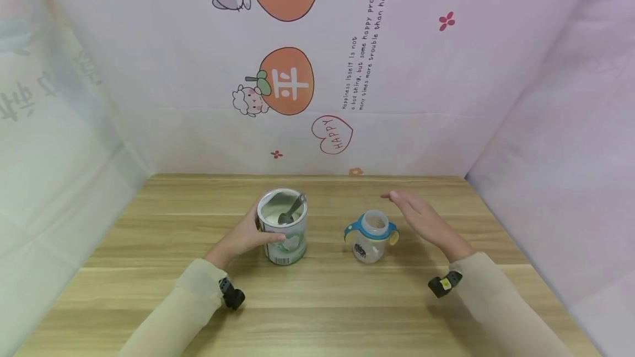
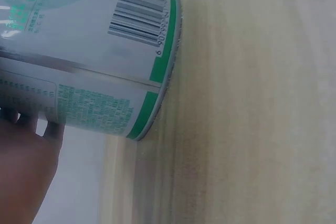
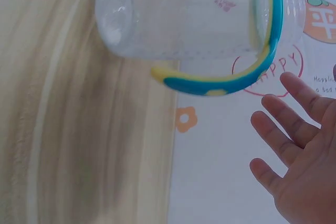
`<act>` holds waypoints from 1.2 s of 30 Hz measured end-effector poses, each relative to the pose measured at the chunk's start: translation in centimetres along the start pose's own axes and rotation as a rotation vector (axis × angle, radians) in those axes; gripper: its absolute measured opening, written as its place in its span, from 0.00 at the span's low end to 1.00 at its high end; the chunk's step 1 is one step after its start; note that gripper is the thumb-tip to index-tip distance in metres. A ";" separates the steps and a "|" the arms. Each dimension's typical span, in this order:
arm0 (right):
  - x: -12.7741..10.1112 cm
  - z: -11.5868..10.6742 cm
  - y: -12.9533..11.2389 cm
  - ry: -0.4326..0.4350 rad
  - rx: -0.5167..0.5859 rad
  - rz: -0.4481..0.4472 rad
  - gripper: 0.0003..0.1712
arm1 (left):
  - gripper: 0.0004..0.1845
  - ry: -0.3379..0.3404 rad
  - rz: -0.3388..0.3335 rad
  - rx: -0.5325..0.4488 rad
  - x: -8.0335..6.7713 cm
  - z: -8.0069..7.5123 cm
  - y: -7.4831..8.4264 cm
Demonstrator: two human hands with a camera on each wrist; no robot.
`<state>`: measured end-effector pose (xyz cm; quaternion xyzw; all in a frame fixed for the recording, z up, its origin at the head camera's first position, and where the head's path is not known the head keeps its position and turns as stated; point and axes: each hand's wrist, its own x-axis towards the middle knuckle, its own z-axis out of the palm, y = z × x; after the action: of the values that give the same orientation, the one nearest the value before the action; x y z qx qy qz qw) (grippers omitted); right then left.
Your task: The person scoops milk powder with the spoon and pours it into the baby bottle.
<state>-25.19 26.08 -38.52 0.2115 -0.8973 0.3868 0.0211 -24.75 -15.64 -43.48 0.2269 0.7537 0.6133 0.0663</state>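
Note:
A white and green can point(image 1: 294, 245) stands left of centre on the wooden table, its top uncovered. Inside it lies pale powder, and a metal spoon point(image 1: 292, 211) leans there with its handle at the rim. My left hand point(image 1: 246, 234) grips the can from the left, thumb across its front; in the left wrist view its fingers point(image 2: 51, 130) lie against the label. To the right stands a clear baby bottle point(image 1: 369, 248), lidless, with a blue and yellow two-handled collar point(image 3: 226, 85). My right hand point(image 1: 421, 219) is just right of the bottle, fingers extended, holding nothing.
The wooden table point(image 1: 317, 313) ends at a printed white cloth backdrop point(image 1: 397, 142). Plain cloth walls point(image 1: 555, 169) close off both sides. Each wrist carries a small black camera point(image 1: 232, 294).

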 end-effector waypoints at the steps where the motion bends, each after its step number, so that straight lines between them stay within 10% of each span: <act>1: 0.1 0.1 -0.2 -0.003 -0.004 -0.004 0.33 | 0.55 0.000 -0.019 0.001 -0.1 0.0 0.0; 36: 7.8 5.2 -10.7 -0.221 -0.202 -0.163 0.29 | 0.58 -0.014 -0.097 -0.054 -0.6 0.2 0.0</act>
<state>-27.42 13.00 -33.28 0.3215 -0.9085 0.2658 -0.0255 -24.12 -15.75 -43.68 0.1924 0.7466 0.6277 0.1075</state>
